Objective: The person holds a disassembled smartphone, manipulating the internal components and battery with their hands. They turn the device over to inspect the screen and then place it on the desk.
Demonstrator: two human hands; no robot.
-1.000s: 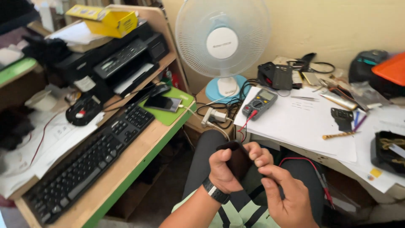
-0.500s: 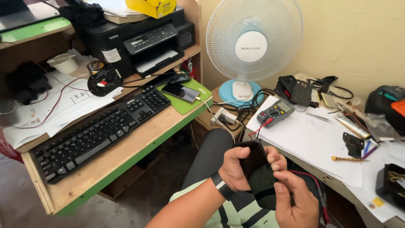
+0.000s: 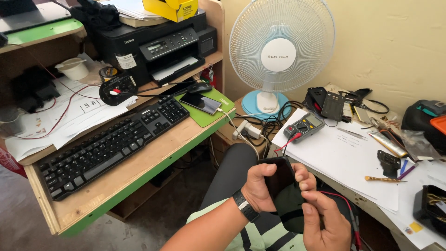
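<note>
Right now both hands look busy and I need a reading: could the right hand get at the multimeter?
Probably yes. The multimeter lies on bare paper just ahead of the right hand, with nothing standing between. But that hand is at the black phone, which the left hand grips.

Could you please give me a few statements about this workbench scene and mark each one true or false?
1. The left hand grips a dark phone over the person's lap. True.
2. The right hand rests on the keyboard. False: it is at the lower edge of the dark phone, away from the keyboard.
3. A white fan stands against the wall behind the multimeter. True.
4. The multimeter lies on the green mat. False: it lies on white paper; a second phone lies on the mat.
5. A black band is on the left wrist. True.
</note>
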